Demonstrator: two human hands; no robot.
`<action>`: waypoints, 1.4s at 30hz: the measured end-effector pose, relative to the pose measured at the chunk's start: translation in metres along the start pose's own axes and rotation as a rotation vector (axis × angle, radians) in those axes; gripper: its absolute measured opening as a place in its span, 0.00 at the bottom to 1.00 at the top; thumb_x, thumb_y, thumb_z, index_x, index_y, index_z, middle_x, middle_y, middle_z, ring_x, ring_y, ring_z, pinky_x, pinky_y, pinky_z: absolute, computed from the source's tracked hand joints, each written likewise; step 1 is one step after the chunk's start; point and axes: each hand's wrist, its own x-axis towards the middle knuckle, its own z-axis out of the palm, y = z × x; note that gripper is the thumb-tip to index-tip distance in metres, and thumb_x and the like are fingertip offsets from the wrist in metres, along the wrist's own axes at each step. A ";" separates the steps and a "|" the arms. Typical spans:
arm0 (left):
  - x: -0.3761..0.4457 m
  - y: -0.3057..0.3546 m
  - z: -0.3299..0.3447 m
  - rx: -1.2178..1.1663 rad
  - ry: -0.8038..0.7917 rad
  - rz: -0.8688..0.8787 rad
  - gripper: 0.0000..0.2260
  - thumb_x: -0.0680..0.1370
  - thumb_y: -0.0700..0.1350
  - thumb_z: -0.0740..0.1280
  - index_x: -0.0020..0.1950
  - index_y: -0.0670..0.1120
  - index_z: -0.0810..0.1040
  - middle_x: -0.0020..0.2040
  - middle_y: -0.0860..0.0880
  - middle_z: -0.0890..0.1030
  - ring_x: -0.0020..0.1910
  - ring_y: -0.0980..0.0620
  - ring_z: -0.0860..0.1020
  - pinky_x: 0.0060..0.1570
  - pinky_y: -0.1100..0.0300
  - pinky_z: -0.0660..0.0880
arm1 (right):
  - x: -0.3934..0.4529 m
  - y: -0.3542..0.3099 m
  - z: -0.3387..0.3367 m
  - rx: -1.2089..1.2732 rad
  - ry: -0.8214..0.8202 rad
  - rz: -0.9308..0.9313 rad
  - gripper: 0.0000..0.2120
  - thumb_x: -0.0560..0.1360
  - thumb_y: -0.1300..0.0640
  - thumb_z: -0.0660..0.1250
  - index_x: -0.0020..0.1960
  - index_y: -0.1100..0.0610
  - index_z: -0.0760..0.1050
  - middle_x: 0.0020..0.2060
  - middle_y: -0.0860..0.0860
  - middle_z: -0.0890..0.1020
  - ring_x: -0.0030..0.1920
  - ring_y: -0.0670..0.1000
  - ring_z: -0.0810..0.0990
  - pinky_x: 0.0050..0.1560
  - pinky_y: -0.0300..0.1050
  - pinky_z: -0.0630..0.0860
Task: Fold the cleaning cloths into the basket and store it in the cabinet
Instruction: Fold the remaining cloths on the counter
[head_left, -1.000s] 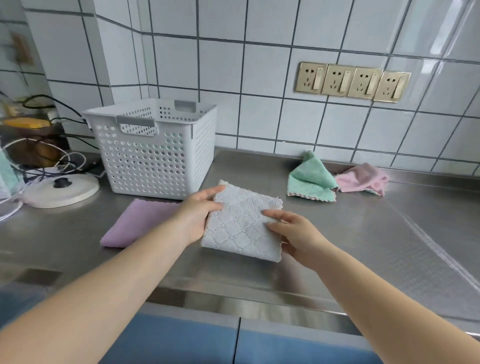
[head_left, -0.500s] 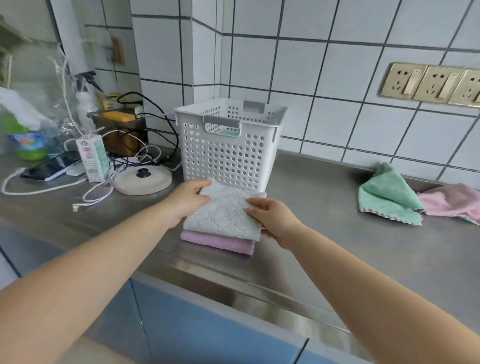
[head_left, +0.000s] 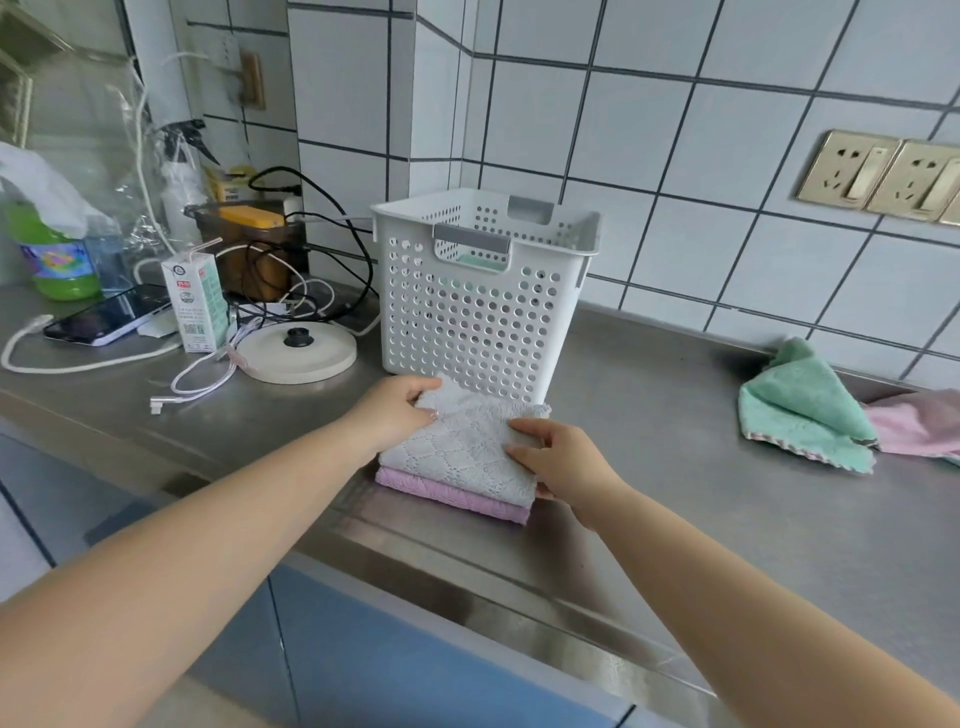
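Observation:
A folded grey cloth (head_left: 462, 449) lies on top of a folded purple cloth (head_left: 457, 498) on the steel counter, right in front of the white perforated basket (head_left: 478, 317). My left hand (head_left: 395, 415) grips the stack's left edge, fingers curled over the grey cloth. My right hand (head_left: 558, 460) holds the right edge, thumb on top and fingers round the side. Through the basket's handle slot something green shows inside. A crumpled green cloth (head_left: 802, 410) and a pink cloth (head_left: 919, 423) lie unfolded at the far right.
Left of the basket are a round white kettle base (head_left: 298, 356), tangled cables, a drink carton (head_left: 195, 304), a phone (head_left: 106, 317) and a green bottle (head_left: 52, 249). Wall sockets (head_left: 883, 176) sit at the right. Blue cabinet fronts (head_left: 415, 670) run below the counter edge.
The grey cloth was carried left and set on top of the purple cloth in front of the basket. Both hands stayed on it; the view swung left.

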 end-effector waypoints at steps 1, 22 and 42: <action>0.000 -0.001 -0.001 0.017 -0.005 0.001 0.23 0.76 0.35 0.66 0.71 0.45 0.69 0.71 0.48 0.69 0.69 0.53 0.68 0.62 0.67 0.61 | 0.000 0.000 0.000 -0.010 0.001 -0.006 0.20 0.76 0.59 0.66 0.67 0.53 0.72 0.50 0.50 0.77 0.45 0.49 0.79 0.40 0.40 0.80; -0.007 0.017 0.033 0.845 -0.217 0.204 0.23 0.83 0.48 0.48 0.77 0.44 0.53 0.78 0.46 0.52 0.77 0.48 0.50 0.75 0.54 0.45 | 0.018 -0.001 0.039 -0.927 0.051 -0.198 0.19 0.81 0.49 0.45 0.69 0.49 0.62 0.72 0.50 0.61 0.75 0.50 0.51 0.70 0.68 0.46; -0.022 0.061 0.048 0.479 -0.034 0.335 0.16 0.81 0.45 0.56 0.68 0.50 0.72 0.65 0.54 0.76 0.64 0.54 0.73 0.62 0.57 0.69 | -0.013 0.004 -0.011 -0.750 0.232 -0.324 0.18 0.80 0.55 0.51 0.68 0.47 0.68 0.68 0.48 0.68 0.65 0.53 0.71 0.71 0.60 0.55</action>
